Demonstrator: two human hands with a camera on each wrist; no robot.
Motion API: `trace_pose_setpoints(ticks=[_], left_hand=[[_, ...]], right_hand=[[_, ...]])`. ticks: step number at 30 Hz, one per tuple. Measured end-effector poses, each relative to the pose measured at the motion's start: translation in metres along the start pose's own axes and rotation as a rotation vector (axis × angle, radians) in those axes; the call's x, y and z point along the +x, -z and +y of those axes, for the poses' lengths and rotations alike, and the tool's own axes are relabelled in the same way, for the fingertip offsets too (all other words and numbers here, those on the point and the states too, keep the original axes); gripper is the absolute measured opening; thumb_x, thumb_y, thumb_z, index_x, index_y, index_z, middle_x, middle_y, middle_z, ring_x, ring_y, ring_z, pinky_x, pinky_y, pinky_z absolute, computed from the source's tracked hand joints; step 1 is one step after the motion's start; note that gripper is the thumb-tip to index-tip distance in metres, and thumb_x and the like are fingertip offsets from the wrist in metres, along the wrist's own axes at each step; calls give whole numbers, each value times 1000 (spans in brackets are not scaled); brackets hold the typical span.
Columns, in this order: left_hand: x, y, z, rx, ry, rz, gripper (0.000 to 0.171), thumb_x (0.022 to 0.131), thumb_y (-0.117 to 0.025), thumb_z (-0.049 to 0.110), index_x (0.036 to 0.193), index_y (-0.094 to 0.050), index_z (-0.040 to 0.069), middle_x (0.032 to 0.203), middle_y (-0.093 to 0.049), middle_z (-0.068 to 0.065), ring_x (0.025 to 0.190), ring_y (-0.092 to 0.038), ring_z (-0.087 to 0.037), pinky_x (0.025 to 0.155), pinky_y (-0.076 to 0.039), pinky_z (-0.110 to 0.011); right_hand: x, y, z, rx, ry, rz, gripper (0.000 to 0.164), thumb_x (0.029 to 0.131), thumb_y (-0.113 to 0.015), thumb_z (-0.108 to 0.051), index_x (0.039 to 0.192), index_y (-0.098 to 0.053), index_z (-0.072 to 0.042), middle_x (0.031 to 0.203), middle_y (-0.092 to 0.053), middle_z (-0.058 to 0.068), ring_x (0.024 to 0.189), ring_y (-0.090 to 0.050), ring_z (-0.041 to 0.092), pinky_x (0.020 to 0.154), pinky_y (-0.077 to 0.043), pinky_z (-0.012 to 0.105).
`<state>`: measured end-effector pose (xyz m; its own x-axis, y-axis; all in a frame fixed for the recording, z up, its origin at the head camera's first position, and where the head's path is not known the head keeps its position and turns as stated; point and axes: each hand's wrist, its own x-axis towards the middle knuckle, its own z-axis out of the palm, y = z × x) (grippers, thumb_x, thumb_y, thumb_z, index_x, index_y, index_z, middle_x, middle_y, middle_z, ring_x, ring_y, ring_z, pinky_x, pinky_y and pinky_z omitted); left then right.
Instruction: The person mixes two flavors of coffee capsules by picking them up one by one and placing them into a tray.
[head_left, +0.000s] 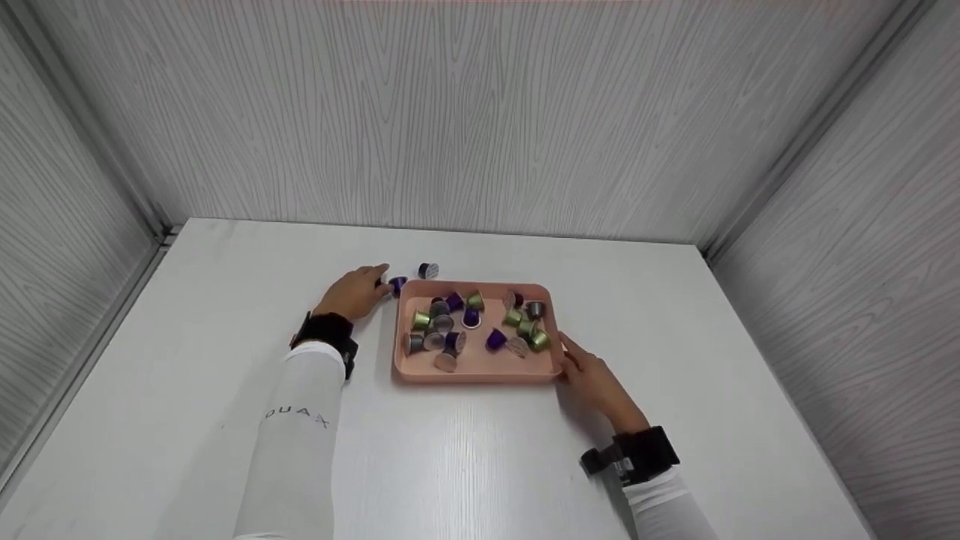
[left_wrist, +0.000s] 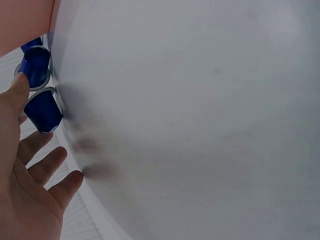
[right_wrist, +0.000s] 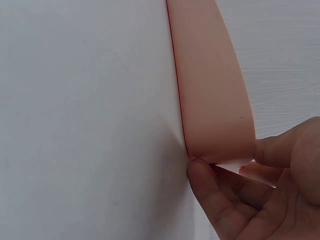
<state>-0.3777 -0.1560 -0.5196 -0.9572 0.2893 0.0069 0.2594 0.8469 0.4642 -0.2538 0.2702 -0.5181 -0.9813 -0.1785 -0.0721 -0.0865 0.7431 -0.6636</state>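
In the head view, my left hand (head_left: 355,293) reaches over the table beside the tray's left back corner, close to a purple-blue coffee capsule (head_left: 398,284). The left wrist view shows its fingers (left_wrist: 50,167) spread and loosely bent, with the thumb overlapping one blue capsule (left_wrist: 36,67). A second blue capsule (left_wrist: 44,111) lies between the thumb and the fingers, not enclosed. My right hand (head_left: 596,381) holds the pink tray (head_left: 480,377) at its right front corner. Its fingers lie low against the tray wall (right_wrist: 215,80), and the thumb is at the rim.
Several coffee capsules, such as a green one (head_left: 539,340), a grey one (head_left: 535,309) and a purple one (head_left: 496,340), lie loosely in two groups inside the tray. Another dark capsule (head_left: 428,271) is behind the tray. Wood-grain panels (head_left: 480,120) enclose the white table (head_left: 465,457).
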Motion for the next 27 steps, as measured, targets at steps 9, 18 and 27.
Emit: trace_pose_setpoints(ticks=[9, 18, 27], left_hand=[[2, -1, 2, 42, -4, 32, 48, 96, -62, 15, 137, -50, -7, 126, -59, -26, 121, -52, -41, 105, -38, -50], [-7, 4, 4, -12, 66, 70, 48, 95, -65, 17, 134, -53, -6, 125, -60, -27, 118, -54, -42, 102, -40, -51], [-13, 16, 15, -25, 64, 123, 46, 96, -64, 17, 135, -54, -5, 127, -59, -27, 117, -55, -42, 100, -42, -53]], right_hand=[[-1, 0, 1, -20, 39, 5, 49, 105, -45, -16, 152, -34, -9, 96, -67, 6, 82, -57, 17, 79, -46, 38], [0, 0, 2, -37, 39, 2, 50, 105, -44, -17, 153, -32, -9, 94, -64, 6, 84, -55, 20, 80, -43, 39], [1, 0, 3, -46, 30, 6, 50, 105, -44, -19, 153, -32, -11, 109, -65, 11, 91, -55, 24, 84, -43, 42]])
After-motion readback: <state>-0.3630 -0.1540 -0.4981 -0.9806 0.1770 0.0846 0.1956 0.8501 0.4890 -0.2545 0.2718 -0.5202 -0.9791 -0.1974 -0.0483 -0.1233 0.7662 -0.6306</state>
